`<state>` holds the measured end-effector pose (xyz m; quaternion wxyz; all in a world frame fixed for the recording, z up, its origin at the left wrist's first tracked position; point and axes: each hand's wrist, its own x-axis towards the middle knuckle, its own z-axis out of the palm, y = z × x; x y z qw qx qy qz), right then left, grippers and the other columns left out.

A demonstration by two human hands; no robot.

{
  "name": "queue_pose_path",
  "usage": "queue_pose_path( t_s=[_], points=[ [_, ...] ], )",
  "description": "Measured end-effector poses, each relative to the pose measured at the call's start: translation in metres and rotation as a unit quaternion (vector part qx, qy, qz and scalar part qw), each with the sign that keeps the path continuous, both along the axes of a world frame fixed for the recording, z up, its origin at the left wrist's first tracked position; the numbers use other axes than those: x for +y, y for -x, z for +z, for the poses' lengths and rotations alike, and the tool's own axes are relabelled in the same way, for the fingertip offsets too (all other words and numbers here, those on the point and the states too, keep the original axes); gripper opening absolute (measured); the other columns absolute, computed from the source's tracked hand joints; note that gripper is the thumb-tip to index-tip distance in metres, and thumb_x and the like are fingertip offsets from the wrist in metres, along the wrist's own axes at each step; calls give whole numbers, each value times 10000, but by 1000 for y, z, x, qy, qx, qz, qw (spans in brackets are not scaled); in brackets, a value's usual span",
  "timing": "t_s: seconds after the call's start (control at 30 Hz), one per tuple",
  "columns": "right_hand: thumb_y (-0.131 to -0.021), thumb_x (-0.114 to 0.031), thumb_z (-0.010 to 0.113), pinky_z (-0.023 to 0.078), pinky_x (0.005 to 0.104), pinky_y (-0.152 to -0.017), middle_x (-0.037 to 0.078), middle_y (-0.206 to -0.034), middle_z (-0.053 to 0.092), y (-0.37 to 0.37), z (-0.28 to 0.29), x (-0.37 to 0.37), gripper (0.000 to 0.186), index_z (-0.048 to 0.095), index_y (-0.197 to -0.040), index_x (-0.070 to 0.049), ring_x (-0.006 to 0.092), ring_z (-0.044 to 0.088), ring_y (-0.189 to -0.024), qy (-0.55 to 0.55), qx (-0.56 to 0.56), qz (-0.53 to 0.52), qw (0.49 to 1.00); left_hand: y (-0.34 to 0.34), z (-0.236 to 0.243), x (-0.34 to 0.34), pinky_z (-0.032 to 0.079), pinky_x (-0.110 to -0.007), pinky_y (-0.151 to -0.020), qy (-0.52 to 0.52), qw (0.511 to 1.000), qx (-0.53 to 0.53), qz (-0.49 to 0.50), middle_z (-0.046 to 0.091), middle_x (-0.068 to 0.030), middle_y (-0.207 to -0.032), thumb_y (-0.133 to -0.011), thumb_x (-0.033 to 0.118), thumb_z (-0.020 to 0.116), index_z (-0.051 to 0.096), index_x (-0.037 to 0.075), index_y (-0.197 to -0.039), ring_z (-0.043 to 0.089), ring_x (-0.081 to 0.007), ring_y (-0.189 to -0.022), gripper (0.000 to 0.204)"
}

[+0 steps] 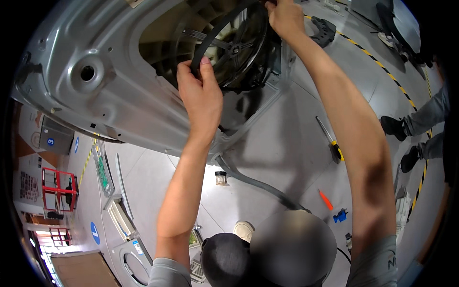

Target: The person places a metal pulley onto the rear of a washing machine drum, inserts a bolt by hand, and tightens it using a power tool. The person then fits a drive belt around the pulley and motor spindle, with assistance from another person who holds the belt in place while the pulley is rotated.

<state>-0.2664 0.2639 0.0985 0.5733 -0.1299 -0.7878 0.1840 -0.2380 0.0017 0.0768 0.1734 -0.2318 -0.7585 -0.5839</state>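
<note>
A grey metal washing machine cabinet (138, 103) stands tilted before me, with a large opening in its panel. Inside the opening sits a spoked pulley wheel (235, 49). A black drive belt (210, 36) arcs along the wheel's left side. My left hand (201, 93) pinches this belt at its lower left, thumb on top. At the upper right, my right hand (286, 20) is closed on the belt near the top edge of the view; its fingertips are partly cut off. Whether the belt sits on the wheel's rim, I cannot tell.
A grey hose (258, 183) runs from the cabinet toward me. On the floor lie a yellow-handled screwdriver (336, 150), an orange tool (326, 200), a blue part (340, 215) and a small jar (221, 178). Panels (122, 220) lie left. A person's legs (425, 115) show right.
</note>
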Motion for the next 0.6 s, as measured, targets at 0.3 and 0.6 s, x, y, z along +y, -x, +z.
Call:
queue_pose_path(
  t_s=[0.3, 0.6],
  points=[
    [-882, -111, 600, 533, 508, -819, 285, -869, 681, 24, 0, 24, 195, 728, -945, 22, 455, 669, -879, -39, -42, 14, 998, 6, -4, 5, 414, -303, -657, 32, 994, 72, 69, 557, -69, -809, -1023, 316, 584, 586, -33, -1034, 452, -132, -705, 349],
    [-895, -141, 590, 509, 544, -831, 293, -920, 671, 15, 17, 10, 216, 651, -1012, 30, 470, 648, -933, -67, -88, 21, 994, 0, 5, 2, 437, -338, -675, 30, 994, 67, 81, 583, -106, -827, -1031, 273, 568, 549, -32, -1093, 499, -170, -708, 312]
  ],
)
